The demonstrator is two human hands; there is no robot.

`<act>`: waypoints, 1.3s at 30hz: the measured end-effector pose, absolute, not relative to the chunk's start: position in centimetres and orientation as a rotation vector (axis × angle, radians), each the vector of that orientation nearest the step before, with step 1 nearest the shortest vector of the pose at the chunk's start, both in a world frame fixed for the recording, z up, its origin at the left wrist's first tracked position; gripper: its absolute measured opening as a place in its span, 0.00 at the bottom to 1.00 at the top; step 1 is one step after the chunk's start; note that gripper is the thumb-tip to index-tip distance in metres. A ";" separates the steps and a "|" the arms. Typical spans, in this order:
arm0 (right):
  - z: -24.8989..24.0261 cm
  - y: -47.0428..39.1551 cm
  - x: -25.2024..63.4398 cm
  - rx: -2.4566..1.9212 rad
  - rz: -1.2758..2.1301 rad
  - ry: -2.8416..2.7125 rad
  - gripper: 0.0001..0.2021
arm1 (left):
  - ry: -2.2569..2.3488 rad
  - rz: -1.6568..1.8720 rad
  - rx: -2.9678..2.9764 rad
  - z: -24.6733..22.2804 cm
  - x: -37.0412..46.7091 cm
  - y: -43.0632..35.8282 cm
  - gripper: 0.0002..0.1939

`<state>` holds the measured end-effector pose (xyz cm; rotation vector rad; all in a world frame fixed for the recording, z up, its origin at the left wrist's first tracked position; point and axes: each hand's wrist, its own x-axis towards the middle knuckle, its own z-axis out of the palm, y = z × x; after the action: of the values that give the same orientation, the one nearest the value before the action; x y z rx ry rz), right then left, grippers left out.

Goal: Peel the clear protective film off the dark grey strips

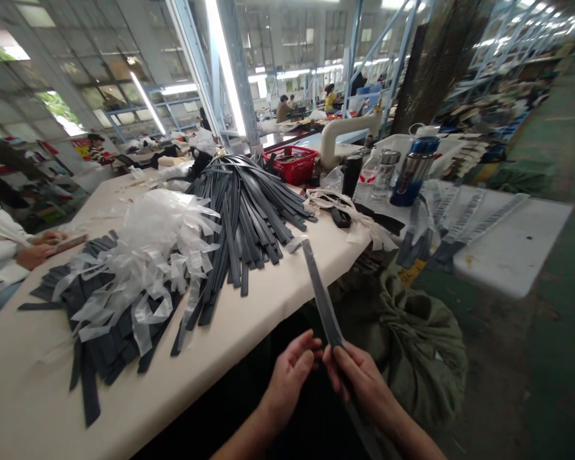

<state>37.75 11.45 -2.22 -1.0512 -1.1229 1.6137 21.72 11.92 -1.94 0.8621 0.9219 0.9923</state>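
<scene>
A long dark grey strip [320, 295] with a clear plastic film on it runs from the table's edge down past my hands. My right hand [357, 374] pinches it between thumb and fingers. Just left of the strip is my left hand [292, 377], its fingers loosely curled and apart, holding nothing. On the table [211, 364] lies a big fan of dark strips [249, 217]. Nearer the left, translucent plastic strips [158, 249] are heaped over another pile of dark strips [108, 345].
A red basket [294, 167], a blue steel bottle [416, 167] and a glass jar [386, 176] stand at the back. Film-covered strips hang over a white side table [517, 243]. A green sack [416, 345] sits below. At the left a person's hands [38, 249] hold something.
</scene>
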 end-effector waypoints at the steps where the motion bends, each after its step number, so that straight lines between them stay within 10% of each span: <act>1: -2.8 10.4 38.0 -1.085 1.632 -1.210 0.28 | 0.925 1.065 0.838 -1.0 21.6 13.0 0.30; 9: -8.8 4.8 38.0 -1.219 1.777 -1.379 0.32 | 0.936 1.520 0.492 4.1 20.4 18.3 0.27; 39: -2.5 9.9 34.1 -1.121 1.454 -1.456 0.20 | 1.029 1.246 0.622 1.3 20.3 12.3 0.19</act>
<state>34.11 9.87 -2.53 -1.1213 -1.4564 1.4544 20.31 12.26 1.35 0.6218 1.0292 1.2461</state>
